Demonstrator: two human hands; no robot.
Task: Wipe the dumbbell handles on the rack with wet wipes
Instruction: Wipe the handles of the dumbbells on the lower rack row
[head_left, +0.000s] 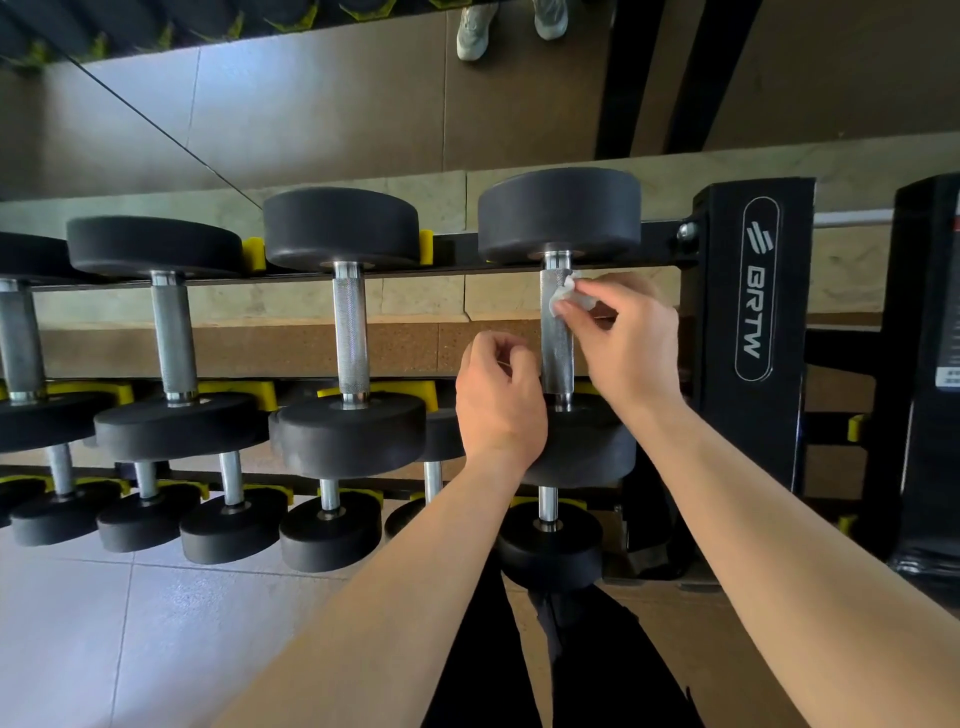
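A black dumbbell with a knurled steel handle (557, 353) lies at the right end of the rack's top tier (452, 249). My right hand (621, 338) pinches a small white wet wipe (567, 296) against the upper part of that handle. My left hand (498, 395) hovers just left of the handle's lower part, fingers curled, and I cannot tell whether it holds anything. The nearer weight head of this dumbbell is partly hidden behind my left wrist.
More dumbbells (350, 338) fill the top tier to the left, and smaller ones (330, 530) sit on the lower tier. The rack's black end post (758, 291) stands right of my right hand. A mirror behind shows shoes (475, 28). Tiled floor lies below left.
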